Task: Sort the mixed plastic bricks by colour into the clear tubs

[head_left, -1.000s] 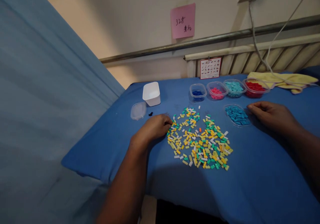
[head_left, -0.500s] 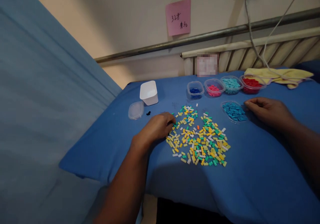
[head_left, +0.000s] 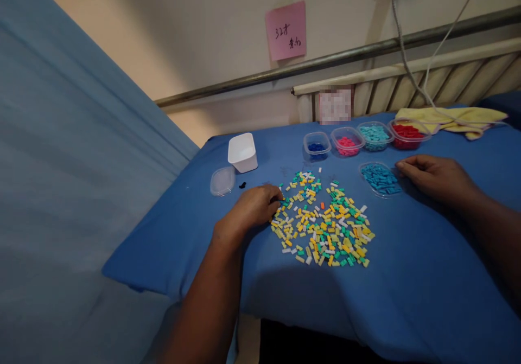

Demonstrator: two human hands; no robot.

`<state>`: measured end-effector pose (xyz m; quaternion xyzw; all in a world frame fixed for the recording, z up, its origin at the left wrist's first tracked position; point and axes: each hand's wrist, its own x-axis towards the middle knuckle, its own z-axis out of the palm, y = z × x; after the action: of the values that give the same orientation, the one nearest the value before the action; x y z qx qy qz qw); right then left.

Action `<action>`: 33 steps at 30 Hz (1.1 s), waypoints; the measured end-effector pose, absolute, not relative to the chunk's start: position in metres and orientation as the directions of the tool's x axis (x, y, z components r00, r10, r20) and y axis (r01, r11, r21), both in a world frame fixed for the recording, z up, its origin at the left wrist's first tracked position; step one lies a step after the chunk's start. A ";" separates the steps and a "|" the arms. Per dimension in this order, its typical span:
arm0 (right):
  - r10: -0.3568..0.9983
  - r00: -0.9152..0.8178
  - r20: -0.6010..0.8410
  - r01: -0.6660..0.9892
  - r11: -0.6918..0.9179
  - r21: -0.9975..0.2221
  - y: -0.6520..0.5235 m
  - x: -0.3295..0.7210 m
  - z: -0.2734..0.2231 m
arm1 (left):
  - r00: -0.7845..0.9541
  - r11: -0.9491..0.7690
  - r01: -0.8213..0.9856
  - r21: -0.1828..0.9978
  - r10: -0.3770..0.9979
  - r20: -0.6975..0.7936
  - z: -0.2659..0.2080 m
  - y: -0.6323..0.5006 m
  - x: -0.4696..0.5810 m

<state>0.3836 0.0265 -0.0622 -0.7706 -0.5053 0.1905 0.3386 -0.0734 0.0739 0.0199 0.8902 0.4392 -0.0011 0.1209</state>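
Observation:
A loose pile of small building bricks (head_left: pixel 325 223), mostly yellow, green and white with one orange, lies spread on the blue cloth. At the pile's left edge my left hand (head_left: pixel 258 204) rests with its fingers curled down to the bricks; what is between the fingertips is hidden. My right hand (head_left: pixel 435 174) is closed, thumb against fingers, right beside the rim of a shallow clear plastic container (head_left: pixel 381 195) full of blue bricks (head_left: pixel 378 178). Whether it grips that rim or a small brick cannot be made out.
Behind stand clear tubs of dark blue (head_left: pixel 316 148), pink (head_left: pixel 347 146), turquoise (head_left: pixel 373 134) and red bricks (head_left: pixel 407 133). A white box (head_left: pixel 243 155), a clear lid (head_left: pixel 222 181) and a small black piece (head_left: pixel 242 185) lie left. A yellow cloth (head_left: pixel 456 119) lies back right; a blue curtain (head_left: pixel 73 163) hangs left.
The view has shifted slightly. Both hands keep nearly the same places, the left at the pile's edge and the right by the blue bricks; the pile looks the same.

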 end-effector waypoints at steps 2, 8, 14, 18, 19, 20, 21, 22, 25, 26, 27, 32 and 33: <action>0.908 0.415 0.060 0.653 -0.251 -0.715 0.027 0.383 -0.063 | 0.634 -0.606 0.766 0.215 0.766 -0.101 0.020 0.074 -0.073; 0.913 0.401 0.080 0.658 -0.226 -0.718 0.028 0.387 -0.069 | 0.678 -0.658 0.732 0.175 0.728 -0.097 0.021 0.072 -0.066; 0.926 0.352 0.134 0.675 -0.152 -0.722 0.030 0.388 -0.069 | 0.662 -0.630 0.744 0.222 0.741 -0.112 0.025 0.072 -0.063; 0.923 0.341 0.176 0.673 -0.108 -0.732 0.033 0.385 -0.068 | 0.622 -0.572 0.770 0.284 0.772 -0.133 0.031 0.075 -0.061; 0.923 0.335 0.190 0.671 -0.092 -0.736 0.034 0.385 -0.068 | 0.611 -0.553 0.775 0.305 0.779 -0.140 0.034 0.075 -0.059; 0.921 0.332 0.205 0.670 -0.077 -0.739 0.035 0.385 -0.068 | 0.602 -0.535 0.778 0.329 0.785 -0.147 0.036 0.075 -0.055; 0.919 0.327 0.219 0.670 -0.062 -0.740 0.036 0.384 -0.068 | 0.599 -0.523 0.776 0.353 0.786 -0.152 0.040 0.075 -0.049; 0.918 0.321 0.231 0.670 -0.048 -0.741 0.037 0.385 -0.068 | 0.607 -0.523 0.766 0.373 0.780 -0.153 0.043 0.074 -0.040; 0.919 0.305 0.251 0.670 -0.020 -0.742 0.041 0.385 -0.070 | 0.701 -0.611 0.686 0.395 0.699 -0.137 0.050 0.071 0.003; 0.919 0.302 0.255 0.668 -0.014 -0.744 0.042 0.386 -0.070 | 0.749 -0.661 0.641 0.389 0.649 -0.133 0.051 0.071 0.021; 0.918 0.301 0.258 0.665 -0.008 -0.747 0.042 0.386 -0.071 | 0.793 -0.712 0.592 0.377 0.598 -0.117 0.051 0.072 0.041; 0.913 0.294 0.282 0.648 0.027 -0.761 0.045 0.386 -0.075 | 0.893 -0.858 0.443 0.262 0.448 -0.045 0.040 0.078 0.134; 0.913 0.291 0.287 0.644 0.035 -0.764 0.045 0.386 -0.076 | 0.896 -0.869 0.441 0.227 0.441 -0.051 0.037 0.079 0.148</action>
<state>0.3861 0.0451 -0.0756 -0.6770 -0.5748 0.1551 0.4326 0.1477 0.0789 0.0368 0.9666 0.2280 0.0010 0.1169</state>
